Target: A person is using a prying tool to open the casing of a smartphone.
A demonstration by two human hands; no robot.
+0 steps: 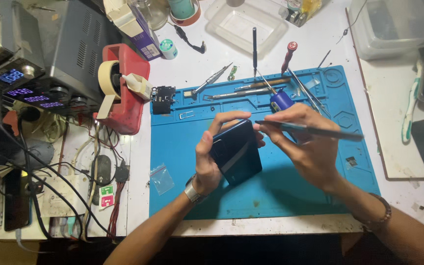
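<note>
The left hand is wrapping around one dark blue phone, thumb along its near edge and fingers curling over the top end, holding it tilted above the blue work mat. The right hand is closing in a pinch on one thin flat metal blade, whose tip is meeting the phone's upper right edge just beside the left fingertips (whether it is under the back cover I cannot tell). Just beyond the right hand one small blue-capped bottle is standing on the mat, and further out from both hands loose tools are lying in a row: one pair of tweezers, one wooden-handled tool, one black-handled screwdriver and one red-handled one. One small circuit board is sitting beyond the left hand at the mat's far corner. Well to the left of the left hand one red tape dispenser with a roll of masking tape is standing on the white counter, and one small clear bag is lying on the mat near the left wrist. Two clear plastic boxes are resting far beyond the hands.
</note>
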